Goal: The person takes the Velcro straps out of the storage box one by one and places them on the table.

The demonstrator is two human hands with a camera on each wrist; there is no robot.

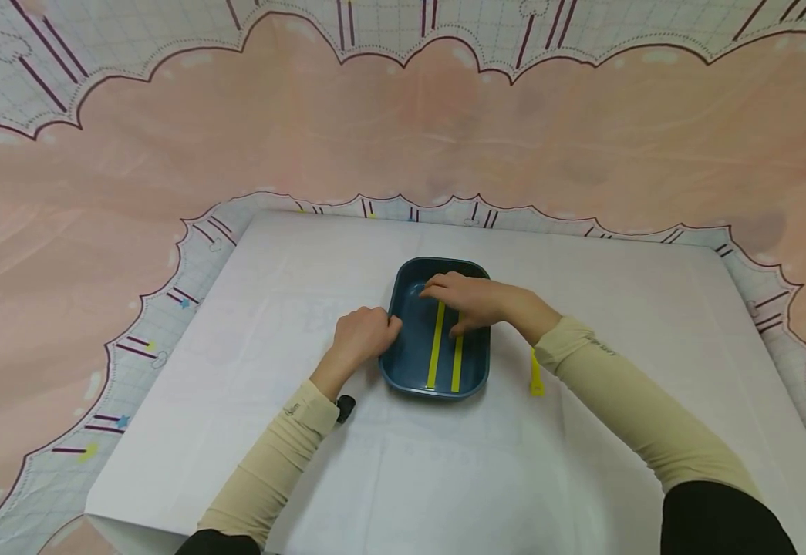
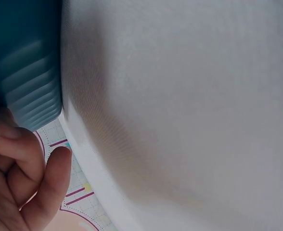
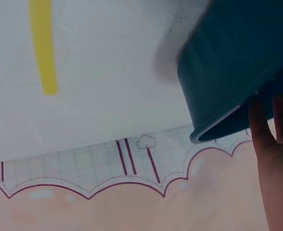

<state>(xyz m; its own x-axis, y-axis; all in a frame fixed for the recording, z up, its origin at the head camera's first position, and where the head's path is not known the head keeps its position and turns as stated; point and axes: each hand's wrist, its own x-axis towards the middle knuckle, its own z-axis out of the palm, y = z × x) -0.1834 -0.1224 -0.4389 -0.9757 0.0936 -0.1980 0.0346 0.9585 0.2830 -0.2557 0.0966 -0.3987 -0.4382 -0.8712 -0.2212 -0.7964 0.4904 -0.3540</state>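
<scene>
The blue container (image 1: 412,354) was set upright on the white counter (image 1: 403,470). Its left rim was grasped by the left hand (image 1: 364,333), whose fingers were curled at the outer wall. Inside, a left yellow strip (image 1: 435,347) and a right yellow strip (image 1: 456,368) were laid lengthwise, side by side. The right hand (image 1: 479,301) was held over the container with its fingers released and its thumb spread apart; whether the right strip was touched by the thumb could not be told. Another yellow strip (image 1: 537,378) was seen on the counter, partly covered by the right sleeve (image 1: 632,408).
</scene>
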